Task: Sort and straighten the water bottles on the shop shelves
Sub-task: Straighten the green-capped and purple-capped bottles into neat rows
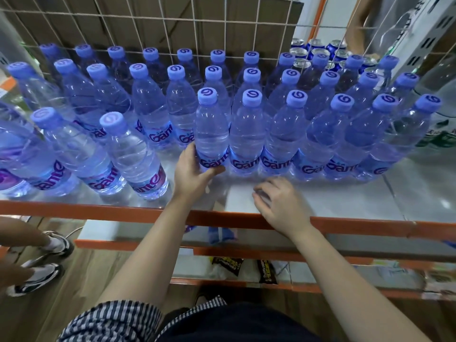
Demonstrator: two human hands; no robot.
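Blue-capped bottle (211, 130): upright, front row, touching its neighbour
Left hand (191, 169): fingers wrapped round its label
Right hand (278, 203): loosely curled, holding nothing, over shelf (320, 193)

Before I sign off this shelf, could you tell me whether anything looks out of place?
Yes. The front row breaks left of the bottle gripped by the left hand: bare shelf shows there, and the front-left bottles stand nearer the orange edge than the rest.
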